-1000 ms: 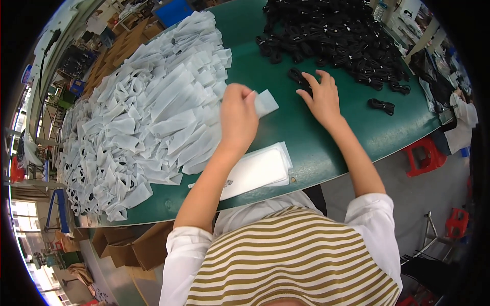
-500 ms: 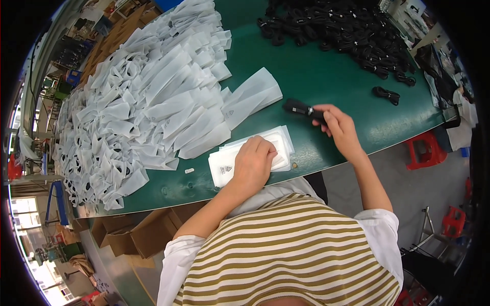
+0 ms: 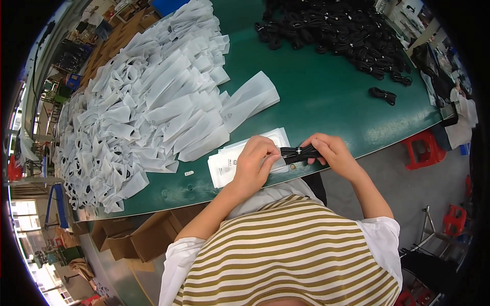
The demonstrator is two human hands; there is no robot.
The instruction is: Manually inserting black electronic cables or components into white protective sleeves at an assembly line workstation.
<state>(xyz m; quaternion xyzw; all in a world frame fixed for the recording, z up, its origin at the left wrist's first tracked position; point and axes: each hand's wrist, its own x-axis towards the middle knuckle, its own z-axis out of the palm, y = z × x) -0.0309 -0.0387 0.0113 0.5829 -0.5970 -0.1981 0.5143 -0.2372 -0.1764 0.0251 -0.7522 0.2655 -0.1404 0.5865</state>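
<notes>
A bundled black cable (image 3: pixel 300 152) with a tie round its middle is pinched in my right hand (image 3: pixel 331 154). Its left end meets the mouth of a translucent white plastic bag (image 3: pixel 278 164), whose edge my left hand (image 3: pixel 256 160) pinches between thumb and fingers. How far the cable sits inside the bag, I cannot tell. Under my left hand lies a stack of flat white bags (image 3: pixel 220 170) near the table's front edge. A filled-looking bag (image 3: pixel 252 99) lies just beyond the stack, at the edge of a big heap of similar bags (image 3: pixel 168 97).
Bundled black cables (image 3: pixel 337 30) form a pile at the far right of the green table (image 3: pixel 316 92), with one cable bundle (image 3: pixel 382 96) lying apart. A small white piece (image 3: pixel 189 173) rests left of the stack. Red stools (image 3: pixel 424 149) and cardboard boxes (image 3: pixel 148 234) stand beyond the table's front edge.
My right hand has brought the cable down and left to the bag stack. My left hand has lifted the edge of a bag, and the cable's end now meets it.
</notes>
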